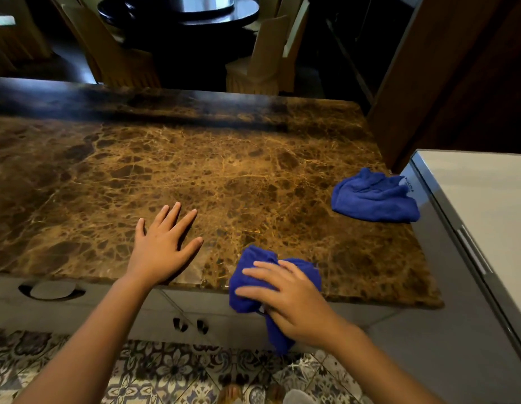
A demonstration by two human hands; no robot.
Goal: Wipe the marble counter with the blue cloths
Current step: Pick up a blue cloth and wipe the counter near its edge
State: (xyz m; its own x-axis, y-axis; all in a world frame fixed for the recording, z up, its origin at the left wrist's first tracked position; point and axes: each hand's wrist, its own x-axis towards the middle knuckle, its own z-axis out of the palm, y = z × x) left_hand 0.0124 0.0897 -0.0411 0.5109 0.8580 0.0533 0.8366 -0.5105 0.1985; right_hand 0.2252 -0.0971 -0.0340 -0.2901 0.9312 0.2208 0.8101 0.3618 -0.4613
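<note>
Right hand (pixel 294 298) clamped on a bunched cloth (pixel 253 266) at the counter's (pixel 195 170) near edge, left hand (pixel 163 243) flat, fingers spread — best flattened out, pressed firmly, swept away in overlapping strokes — second cloth (pixel 373 196) far right.

Surfaces: stone, cloth, metal
Marble counter (pixel 195 170): polished, glossy, brown-veined. Blue cloths (pixel 373 196), (pixel 253 269): soft, matt, napped. Appliance (pixel 457 287): smooth grey metal.

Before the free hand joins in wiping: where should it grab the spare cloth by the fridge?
Probably pinch the raised folds on top of the spare cloth, coming from above and its left; a grey appliance crowds its right edge, and it lies crumpled on the counter.
</note>
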